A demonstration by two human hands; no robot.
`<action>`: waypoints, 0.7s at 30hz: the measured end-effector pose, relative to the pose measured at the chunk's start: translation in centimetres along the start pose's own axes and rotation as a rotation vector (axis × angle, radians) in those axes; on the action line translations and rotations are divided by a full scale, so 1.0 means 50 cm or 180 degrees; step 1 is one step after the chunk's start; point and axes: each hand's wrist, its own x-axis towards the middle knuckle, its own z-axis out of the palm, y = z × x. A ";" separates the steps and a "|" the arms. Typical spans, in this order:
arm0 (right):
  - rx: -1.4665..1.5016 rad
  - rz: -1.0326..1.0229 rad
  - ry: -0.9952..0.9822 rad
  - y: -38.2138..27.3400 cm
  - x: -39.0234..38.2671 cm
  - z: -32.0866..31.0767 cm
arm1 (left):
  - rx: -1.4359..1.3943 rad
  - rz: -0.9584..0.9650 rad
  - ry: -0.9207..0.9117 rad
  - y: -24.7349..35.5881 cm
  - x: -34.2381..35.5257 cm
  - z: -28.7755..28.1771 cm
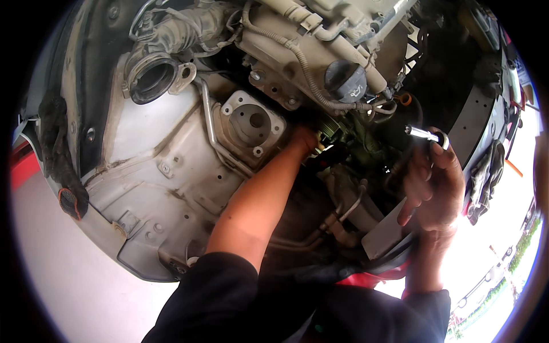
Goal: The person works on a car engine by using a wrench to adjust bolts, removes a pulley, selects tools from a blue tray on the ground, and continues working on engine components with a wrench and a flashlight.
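Observation:
My left arm reaches down into a car's engine bay, and my left hand (303, 143) is beside a ribbed pulley (330, 127) at the engine's lower side. Its fingers are in shadow and mostly hidden, so what they touch cannot be made out. My right hand (437, 188) is raised near the bay's right edge. Between its thumb and fingertips is a short, shiny metal socket tool (422, 133), its toothed end pointing left. The rest of that tool is hidden by the fingers. The engine (274, 54) with its black oil filler cap (345, 81) lies ahead of both hands.
A bolted mount (251, 123) and a metal pipe (209, 117) stand left of my left forearm. Farther left is an open black duct (153, 80). A dark hose (54, 143) lies along the left fender. Gloves or a dark cloth (486, 180) hang at the right edge.

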 end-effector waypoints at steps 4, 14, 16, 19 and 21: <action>-0.0146 -0.0155 0.0299 -0.006 -0.006 0.010 | 0.2242 0.0206 -0.0413 0.167 -0.091 -0.066; -0.0206 -0.0207 0.0205 -0.002 -0.011 0.005 | -0.0729 -0.0526 -0.0065 0.150 -0.110 -0.067; -0.0262 -0.0192 0.0197 -0.001 -0.011 0.017 | 0.0078 -0.0018 -0.0042 0.057 -0.041 -0.038; -0.0295 -0.0195 0.0157 0.000 -0.004 0.013 | 0.0591 0.0841 -0.0234 0.006 0.002 -0.050; -0.0269 -0.0254 0.0227 0.003 -0.002 -0.009 | -0.0796 -0.0144 -0.0438 0.110 -0.048 -0.064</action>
